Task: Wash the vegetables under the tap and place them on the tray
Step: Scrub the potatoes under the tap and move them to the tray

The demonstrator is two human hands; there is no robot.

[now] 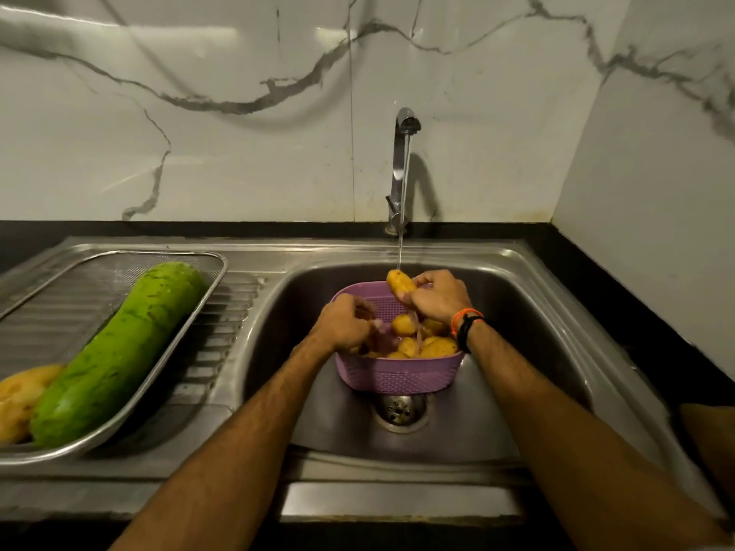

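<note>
The tray (167,375) at lower left carried a gourd (119,351), long axis running toward upper right. At centre, the right hand (439,298) clamped a potato (401,287) under the tap (401,169); the left hand (344,322) curled into the basket (397,375), grip unclear.

Head view, down onto sink (517,272)

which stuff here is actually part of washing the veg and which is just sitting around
In the job:
potato held under the tap by the right hand
left hand on the purple basket
potatoes in the basket
steel tray holding a green gourd and another potato

Just there:
sink drain
marble wall
</note>
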